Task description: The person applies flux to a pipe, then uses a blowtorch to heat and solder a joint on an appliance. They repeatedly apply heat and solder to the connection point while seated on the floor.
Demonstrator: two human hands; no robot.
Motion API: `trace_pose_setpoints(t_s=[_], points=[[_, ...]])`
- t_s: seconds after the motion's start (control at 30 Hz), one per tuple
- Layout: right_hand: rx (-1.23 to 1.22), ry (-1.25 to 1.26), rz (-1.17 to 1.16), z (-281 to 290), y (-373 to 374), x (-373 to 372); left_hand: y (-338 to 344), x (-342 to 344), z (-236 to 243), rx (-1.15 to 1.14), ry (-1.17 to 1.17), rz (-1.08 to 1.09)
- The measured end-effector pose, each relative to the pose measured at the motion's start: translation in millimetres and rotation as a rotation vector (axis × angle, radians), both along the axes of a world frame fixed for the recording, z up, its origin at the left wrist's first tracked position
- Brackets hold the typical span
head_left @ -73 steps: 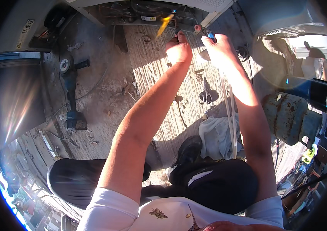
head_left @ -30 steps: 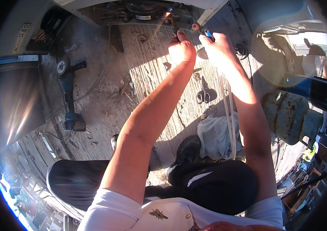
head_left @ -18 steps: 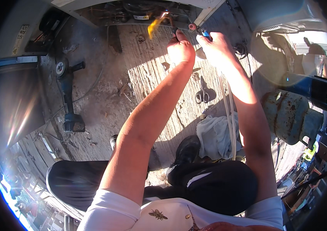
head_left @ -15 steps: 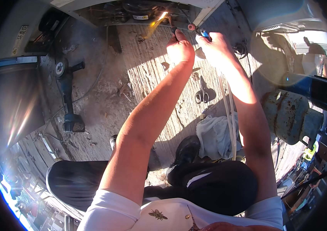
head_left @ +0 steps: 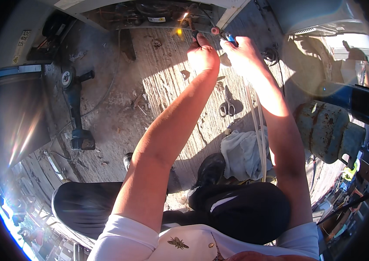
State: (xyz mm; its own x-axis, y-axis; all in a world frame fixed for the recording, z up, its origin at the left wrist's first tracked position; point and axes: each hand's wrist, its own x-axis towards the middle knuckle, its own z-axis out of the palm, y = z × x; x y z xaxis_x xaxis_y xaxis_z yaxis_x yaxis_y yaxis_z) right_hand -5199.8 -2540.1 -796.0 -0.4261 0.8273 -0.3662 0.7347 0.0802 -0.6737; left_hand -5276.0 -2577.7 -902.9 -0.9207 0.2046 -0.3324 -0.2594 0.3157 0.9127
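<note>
My left hand (head_left: 203,56) is closed round a slim dark piece (head_left: 194,34). A copper-coloured length (head_left: 191,23) rises from that piece toward a small bright flame (head_left: 185,15); what exactly it is stays unclear. To the right, my right hand (head_left: 243,51) grips a gas torch (head_left: 230,40) with a blue part and a round red knob (head_left: 215,30). Two pale hoses (head_left: 260,143) run from below that hand toward my legs. Both hands are at the open base of a cabinet-like appliance (head_left: 123,6), where dark parts and pipes show.
Scissors (head_left: 227,108) lie on the rough boards below my hands, above a crumpled white cloth (head_left: 243,154). A cordless angle grinder (head_left: 76,108) rests at the left beside a grey cable (head_left: 106,93). At the right lies a rusty grey gas cylinder (head_left: 330,130).
The long yellow flame that streamed to the lower left has shrunk to a small bright point with a yellow spot under it. Both hands have stayed almost in place.
</note>
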Motion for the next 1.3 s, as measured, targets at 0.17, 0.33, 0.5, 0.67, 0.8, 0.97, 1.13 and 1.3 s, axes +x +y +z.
trace_pose_setpoints(t_s=[0.17,0.33,0.5,0.67,0.8,0.97,1.13,1.3], points=[[0.015,-0.019,0.028,4.7,-0.3,0.6,2.0,1.1,4.0,0.005,-0.034,0.007],[-0.003,-0.017,0.034,1.5,1.9,2.3,4.2,3.0,5.0,0.04,-0.04,0.035],[-0.002,0.002,0.028,1.3,2.3,2.2,6.1,4.0,-3.1,0.055,-0.003,0.06],[-0.013,0.009,0.036,-2.5,5.4,4.8,7.5,7.8,-1.3,0.08,-0.019,0.067],[-0.024,-0.018,0.041,2.9,4.2,3.6,12.5,7.5,-3.0,0.161,-0.047,0.11],[0.007,-0.086,0.08,3.5,6.8,4.0,15.3,8.0,-4.9,0.178,-0.049,0.113],[0.021,-0.011,0.032,-2.4,5.0,4.5,15.7,9.1,-3.9,0.236,-0.077,0.117],[0.002,-0.062,0.061,-5.0,9.6,4.7,17.0,8.5,-8.0,0.284,-0.09,0.117]])
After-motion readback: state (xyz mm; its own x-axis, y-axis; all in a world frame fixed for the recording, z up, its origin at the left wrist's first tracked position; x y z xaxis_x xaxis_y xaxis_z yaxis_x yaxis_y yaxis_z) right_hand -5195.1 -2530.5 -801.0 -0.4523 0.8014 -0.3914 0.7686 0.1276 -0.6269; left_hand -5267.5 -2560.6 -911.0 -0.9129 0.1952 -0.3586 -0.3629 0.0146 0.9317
